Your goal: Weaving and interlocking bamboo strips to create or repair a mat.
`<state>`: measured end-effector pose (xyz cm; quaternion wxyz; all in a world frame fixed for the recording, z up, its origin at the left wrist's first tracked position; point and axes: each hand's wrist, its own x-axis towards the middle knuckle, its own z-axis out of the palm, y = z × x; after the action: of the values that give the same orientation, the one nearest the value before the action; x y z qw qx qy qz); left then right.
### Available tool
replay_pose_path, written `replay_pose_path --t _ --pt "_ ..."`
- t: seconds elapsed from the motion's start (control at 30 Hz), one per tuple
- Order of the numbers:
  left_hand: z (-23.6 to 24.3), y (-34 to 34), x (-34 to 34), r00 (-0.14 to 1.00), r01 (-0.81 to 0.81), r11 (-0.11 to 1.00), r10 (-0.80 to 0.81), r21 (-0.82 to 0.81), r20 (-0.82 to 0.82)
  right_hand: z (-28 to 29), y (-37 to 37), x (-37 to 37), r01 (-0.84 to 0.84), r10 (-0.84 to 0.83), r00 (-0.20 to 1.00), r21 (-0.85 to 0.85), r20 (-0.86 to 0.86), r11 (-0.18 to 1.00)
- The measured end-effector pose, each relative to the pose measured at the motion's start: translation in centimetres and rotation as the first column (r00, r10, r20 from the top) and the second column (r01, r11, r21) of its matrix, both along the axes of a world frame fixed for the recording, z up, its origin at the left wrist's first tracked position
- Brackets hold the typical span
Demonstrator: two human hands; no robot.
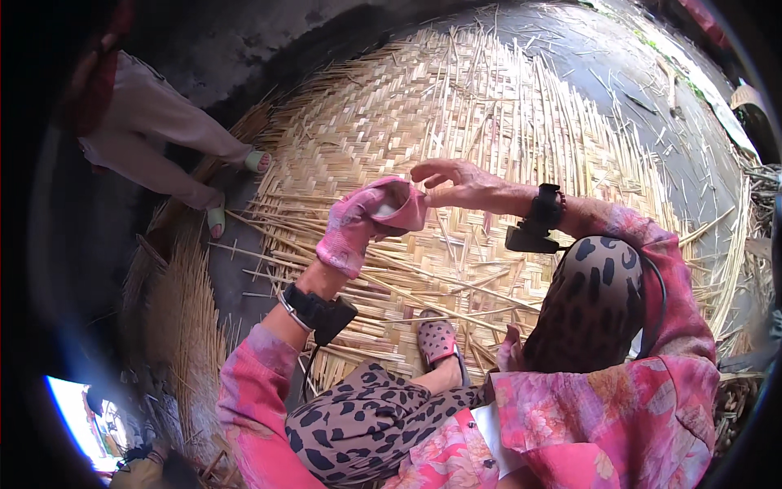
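Note:
A pink cloth glove covers my left hand [350, 220] and its wrist. In its fingers is a second piece of pink cloth, apparently another glove [405, 213], with its mouth open toward the right. My bare right hand [464, 184] is beside that mouth, fingers apart, the thumb at or very close to the cloth's edge. Whether the thumb touches it I cannot tell. Beneath both hands lies a large woven mat of split bamboo strips [366, 114], its long loose ends sticking out at the right and near sides.
A person in light trousers [155, 114] and pale green slippers stands at the far left. Loose strips [391, 285] cross the mat near my pink shoe [437, 338]. A bundle of thin stalks [183, 318] lies at left. Scraps litter the grey floor [619, 90] at far right.

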<state>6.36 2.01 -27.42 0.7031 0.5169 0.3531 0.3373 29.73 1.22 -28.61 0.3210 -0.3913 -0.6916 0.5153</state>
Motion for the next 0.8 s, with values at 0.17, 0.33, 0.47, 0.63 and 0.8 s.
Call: replay_pose_path --t 0.17,0.33,0.47,0.63,0.8 --pt "-1.4 1.0 -1.0 0.999 -0.047 0.979 0.050 0.199 -0.008 -1.0 0.1 0.2 -0.070 0.074 0.997 -0.110 0.030 0.991" --pt "-1.5 3.6 -5.0 0.953 -0.247 0.960 0.266 -0.134 0.143 -1.4 0.8 1.3 0.070 -0.064 0.995 -0.085 0.072 0.994" --pt "-1.9 2.5 -3.8 0.929 -0.365 0.908 0.369 -0.205 -0.018 0.0 0.0 0.1 0.141 -0.140 0.990 -0.025 0.019 0.990" --pt "-0.3 2.7 -2.9 0.852 0.176 0.872 0.097 -0.456 0.514 -1.6 1.4 -0.1 -0.009 0.012 0.997 0.043 -0.073 0.999" --pt "1.8 1.3 0.5 0.890 0.052 0.862 0.189 -0.505 0.414 -1.4 0.1 -0.9 -0.213 0.166 0.956 -0.186 -0.240 0.959"
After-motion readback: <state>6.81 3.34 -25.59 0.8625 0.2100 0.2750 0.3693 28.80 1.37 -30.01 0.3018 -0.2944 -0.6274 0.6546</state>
